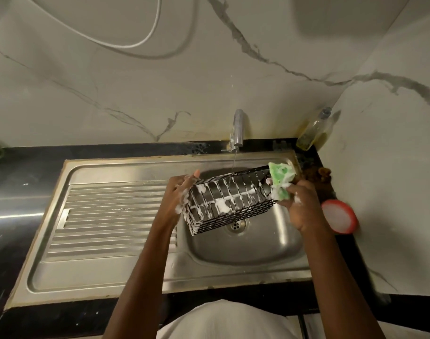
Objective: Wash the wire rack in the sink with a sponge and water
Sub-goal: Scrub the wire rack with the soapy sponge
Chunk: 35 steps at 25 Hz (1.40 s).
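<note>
A black wire rack [230,204], streaked with white foam, is held tilted above the steel sink basin [248,245]. My left hand [182,194], covered in suds, grips the rack's left end. My right hand [298,204] holds a soapy green sponge [281,183] against the rack's right end. A thin stream of water falls from the chrome tap [238,129] onto the rack's far rim. The drain [236,225] shows just below the rack.
A ribbed steel drainboard [111,221] lies left of the basin. On the black counter at right sit a round red-rimmed tub [339,217], a brown scrubber [319,173] and a bottle of yellowish liquid [315,130] in the corner. Marble walls close the back and right.
</note>
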Available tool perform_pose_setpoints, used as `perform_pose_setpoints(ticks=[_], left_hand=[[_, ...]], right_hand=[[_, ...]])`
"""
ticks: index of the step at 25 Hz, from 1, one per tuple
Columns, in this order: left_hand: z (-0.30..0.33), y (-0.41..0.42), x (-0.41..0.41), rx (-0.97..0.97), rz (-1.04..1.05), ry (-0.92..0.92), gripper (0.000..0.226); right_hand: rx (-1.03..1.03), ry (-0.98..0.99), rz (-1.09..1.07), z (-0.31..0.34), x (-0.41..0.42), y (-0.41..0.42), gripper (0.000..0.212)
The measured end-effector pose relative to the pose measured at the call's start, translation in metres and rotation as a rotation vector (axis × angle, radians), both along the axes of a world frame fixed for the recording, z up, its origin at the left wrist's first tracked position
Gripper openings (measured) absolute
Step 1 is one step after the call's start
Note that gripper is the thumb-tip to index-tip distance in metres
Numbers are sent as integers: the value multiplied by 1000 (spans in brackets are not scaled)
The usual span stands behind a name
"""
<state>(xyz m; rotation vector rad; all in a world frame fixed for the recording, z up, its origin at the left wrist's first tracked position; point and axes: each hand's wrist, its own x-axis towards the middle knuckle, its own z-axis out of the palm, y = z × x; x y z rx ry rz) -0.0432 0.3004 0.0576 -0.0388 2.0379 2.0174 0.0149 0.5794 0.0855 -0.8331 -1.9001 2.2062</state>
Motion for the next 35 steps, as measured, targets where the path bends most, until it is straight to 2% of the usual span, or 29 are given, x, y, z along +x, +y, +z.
perform_pose_setpoints(ticks=[2, 4, 6, 9, 10, 11, 12, 14, 15, 17, 19, 21, 22, 25, 26, 27, 29, 30, 33, 34, 35], left_hand=[[7, -3, -9, -245, -221, 101, 50], [19, 7, -17, -507, -352, 142, 48], [31, 29, -17, -650, -338, 177, 48], [23, 59, -7, -691, -201, 203, 54], [18, 63, -4, -670, -205, 187, 53], [15, 65, -1, -608, -249, 147, 51], [13, 66, 1, -534, -301, 105, 46], [16, 64, 4, -400, -381, 49, 28], [19, 63, 4, -375, -418, 45, 23], [21, 62, 6, -402, -468, 63, 27], [22, 61, 8, -470, -450, 93, 29], [28, 58, 9, -496, -408, 123, 29], [31, 57, 8, -514, -384, 136, 31], [29, 53, 4, -572, -341, 118, 28], [27, 51, 4, -579, -327, 101, 30], [26, 50, 4, -573, -309, 91, 33], [25, 50, 7, -566, -298, 88, 39], [27, 51, 8, -568, -297, 92, 44], [30, 51, 11, -573, -271, 69, 53], [28, 50, 10, -573, -263, 63, 51], [27, 50, 9, -575, -254, 65, 49]], right_hand=[[31, -7, 1, 2, 2, 1, 34], [23, 9, -2, 8, 5, -1, 34], [-32, 23, -6, 15, 9, -2, 37], [-57, 48, 13, 21, 12, -3, 38], [18, 39, -1, 21, 14, -2, 36], [186, 17, -34, 21, 15, 0, 30], [426, 11, -75, 24, 15, 3, 24], [936, 35, -227, 31, 15, 3, 29], [1089, 73, -278, 31, 14, -2, 31], [1275, 190, -162, 18, 13, -19, 36], [1422, 363, 104, -2, 22, -40, 37], [1510, 531, 275, -9, 25, -41, 27], [1561, 550, 278, -11, 20, -33, 24], [1541, 371, -20, -10, 5, -20, 23], [1522, 356, -35, -15, 5, -32, 19], [1512, 446, 31, -22, 9, -48, 18], [1465, 625, 171, -25, 20, -63, 48], [1431, 599, 154, -24, 17, -55, 50], [1351, 320, -76, -24, 0, -26, 35], [1296, 293, -49, -30, 2, -34, 32], [1310, 365, 38, -39, 9, -47, 27]])
